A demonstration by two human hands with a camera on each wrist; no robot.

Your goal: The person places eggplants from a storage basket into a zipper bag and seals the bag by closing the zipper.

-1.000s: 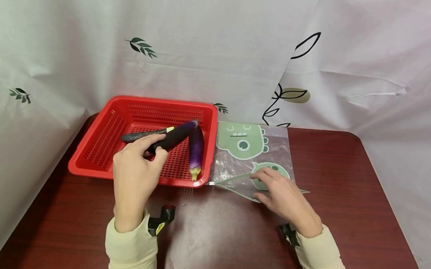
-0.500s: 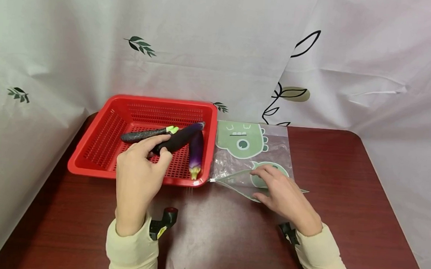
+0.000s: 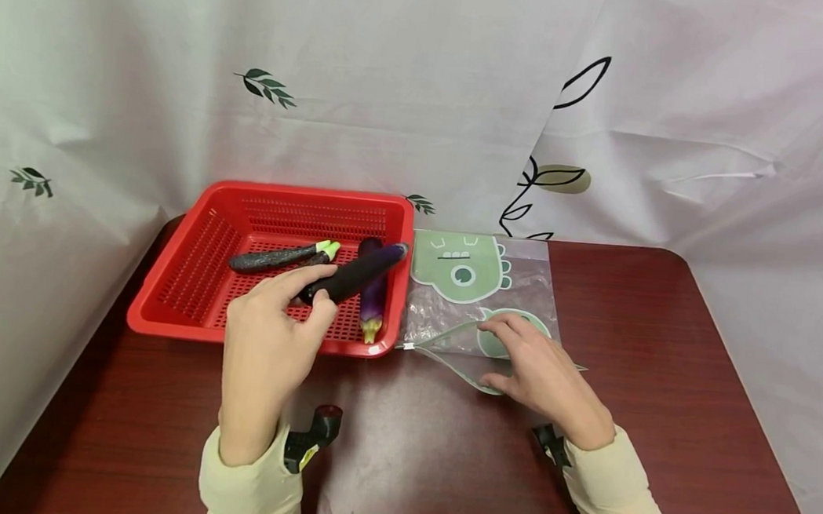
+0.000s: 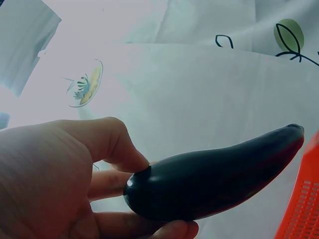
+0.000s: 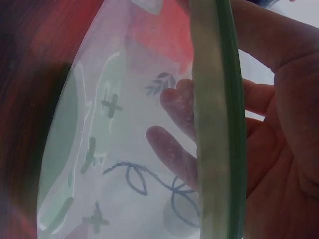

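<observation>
My left hand (image 3: 267, 350) pinches the blunt end of a dark eggplant (image 3: 361, 276) between thumb and fingers, above the basket's right part. In the left wrist view the glossy eggplant (image 4: 199, 181) points right, away from the hand (image 4: 55, 174). A clear zip bag (image 3: 418, 312) with green cartoon prints lies right of the basket, its near mouth spread apart. My right hand (image 3: 546, 371) has thumb and fingers spread at that mouth. Through the film of the bag (image 5: 134, 139), fingertips of the right hand (image 5: 294, 144) show in the right wrist view.
A red perforated basket (image 3: 188, 330) stands at the back left of the brown table (image 3: 648, 326). Inside it lie a purple eggplant (image 3: 372, 302) and dark, thin vegetables (image 3: 263, 260) with green ends. A pale curtain (image 3: 394, 75) hangs behind.
My left hand has moved right with the eggplant, whose far tip now reaches the basket's right rim. The bag's mouth is slightly wider; my right hand has stayed nearly still.
</observation>
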